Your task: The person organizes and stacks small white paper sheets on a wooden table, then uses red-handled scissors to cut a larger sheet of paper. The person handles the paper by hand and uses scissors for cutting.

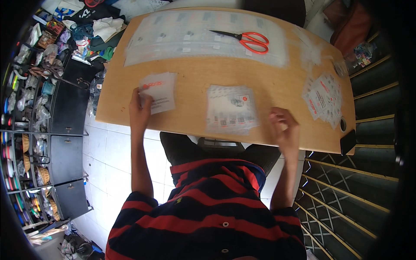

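Observation:
At the left of the table, my left hand (142, 107) grips the near-left edge of a small stack of clear printed plastic pieces (164, 93), thumb on top. The top piece bears red and dark print. In front of me lies a second stack of square clear plastic pieces (232, 108), printed in dark and red, its edges uneven. Just right of that stack, my right hand (284, 130) hovers near the table's front edge. Its fingers are loosely curled and slightly blurred, with a gap to the thumb and nothing visible in them.
Orange-handled scissors (253, 42) lie on large clear printed sheets (173, 47) across the table's far side. A loose fanned pile of plastic pieces (323, 97) sits at the right. Crowded shelves (34, 130) stand left; a folding metal gate (346, 195) is on the right.

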Demonstrator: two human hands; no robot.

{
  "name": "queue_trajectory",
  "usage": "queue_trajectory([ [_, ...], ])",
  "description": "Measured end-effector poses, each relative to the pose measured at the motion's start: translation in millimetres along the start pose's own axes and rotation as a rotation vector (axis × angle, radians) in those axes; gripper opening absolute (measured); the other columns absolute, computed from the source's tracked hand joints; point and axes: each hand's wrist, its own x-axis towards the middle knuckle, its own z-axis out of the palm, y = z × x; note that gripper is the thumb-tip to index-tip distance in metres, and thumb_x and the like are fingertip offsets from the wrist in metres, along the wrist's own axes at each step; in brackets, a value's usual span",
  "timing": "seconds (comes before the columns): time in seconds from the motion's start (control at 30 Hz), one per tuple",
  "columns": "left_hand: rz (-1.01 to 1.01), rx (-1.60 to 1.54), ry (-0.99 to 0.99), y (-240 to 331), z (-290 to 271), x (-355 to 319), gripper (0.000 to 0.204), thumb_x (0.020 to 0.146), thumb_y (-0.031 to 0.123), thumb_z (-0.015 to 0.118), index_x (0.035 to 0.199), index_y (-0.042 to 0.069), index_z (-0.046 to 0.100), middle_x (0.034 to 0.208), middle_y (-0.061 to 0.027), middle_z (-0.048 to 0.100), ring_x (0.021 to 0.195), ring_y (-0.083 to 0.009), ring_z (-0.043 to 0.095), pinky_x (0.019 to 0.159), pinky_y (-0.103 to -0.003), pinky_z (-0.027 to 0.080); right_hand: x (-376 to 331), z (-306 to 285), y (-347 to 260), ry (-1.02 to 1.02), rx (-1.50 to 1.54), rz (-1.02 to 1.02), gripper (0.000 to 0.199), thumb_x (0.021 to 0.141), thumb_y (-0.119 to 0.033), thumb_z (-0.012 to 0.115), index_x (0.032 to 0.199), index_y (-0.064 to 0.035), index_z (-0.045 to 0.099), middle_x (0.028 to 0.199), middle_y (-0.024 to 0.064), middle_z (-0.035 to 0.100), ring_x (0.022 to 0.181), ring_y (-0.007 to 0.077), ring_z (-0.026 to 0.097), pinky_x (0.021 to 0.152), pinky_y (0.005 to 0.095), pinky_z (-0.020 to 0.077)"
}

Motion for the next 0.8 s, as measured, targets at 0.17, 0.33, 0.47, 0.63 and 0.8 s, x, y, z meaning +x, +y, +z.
queue_trajectory([
  [0.17, 0.111, 0.393, 0.003, -30.0, -5.3, 23.4, 0.053, 0.085, 0.018, 0.07, 0.133, 0.007, 0.051, 0.112, -0.0164, 0.061, 0.1, -0.0289, 0.058, 0.086, -0.044, 0.046, 38.7, -68.8, 70.9, 0.342, -0.58, -0.148, 0.031, 0.081, -0.017, 0.076, 0.105, -0.0013, 0.066, 0.113, 0.0182, 0.065, 0.105, 0.0383, 0.06, 0.09, 0.0435, 0.0479],
  [0.33, 0.178, 0.571, 0.257, -12.2, 3.4, 12.9, 0.055, 0.083, 0.023, 0.073, 0.133, 0.01, 0.054, 0.113, -0.0132, 0.061, 0.105, -0.0306, 0.051, 0.091, -0.044, 0.041, 51.7, -112.8, 122.3, 0.322, -1.042, -0.109, 0.058, 0.077, -0.025, 0.08, 0.126, -0.0029, 0.059, 0.125, 0.0224, 0.06, 0.12, 0.0407, 0.053, 0.099, 0.0443, 0.0446],
  [0.47, 0.191, 0.525, 0.265, 4.8, 13.7, 3.0, 0.048, 0.084, 0.022, 0.073, 0.129, 0.01, 0.058, 0.113, -0.011, 0.062, 0.107, -0.0292, 0.049, 0.092, -0.043, 0.04, 45.8, -117.4, 131.9, 0.296, -0.862, 0.035, 0.063, 0.073, -0.028, 0.082, 0.126, -0.004, 0.06, 0.118, 0.0193, 0.064, 0.116, 0.0373, 0.057, 0.096, 0.0471, 0.0447],
  [0.63, 0.224, 0.398, 0.226, 23.5, 31.8, -13.0, 0.04, 0.085, 0.016, 0.07, 0.123, 0.009, 0.061, 0.112, -0.0099, 0.062, 0.105, -0.0285, 0.048, 0.094, -0.042, 0.039, 47.8, -112.9, 115.9, 0.313, -0.784, 0.034, 0.053, 0.072, -0.029, 0.08, 0.117, -0.0051, 0.066, 0.108, 0.013, 0.069, 0.105, 0.0326, 0.062, 0.09, 0.0488, 0.0461],
  [0.8, 0.277, 0.318, 0.141, 49.4, 60.1, -31.5, 0.033, 0.084, 0.009, 0.067, 0.117, 0.008, 0.063, 0.113, -0.0089, 0.063, 0.106, -0.0285, 0.049, 0.095, -0.04, 0.039, 49.4, -107.0, 111.7, 0.402, -0.881, -0.004, 0.044, 0.074, -0.025, 0.079, 0.113, -0.0083, 0.069, 0.105, 0.0108, 0.07, 0.099, 0.0309, 0.063, 0.091, 0.0476, 0.0433],
])
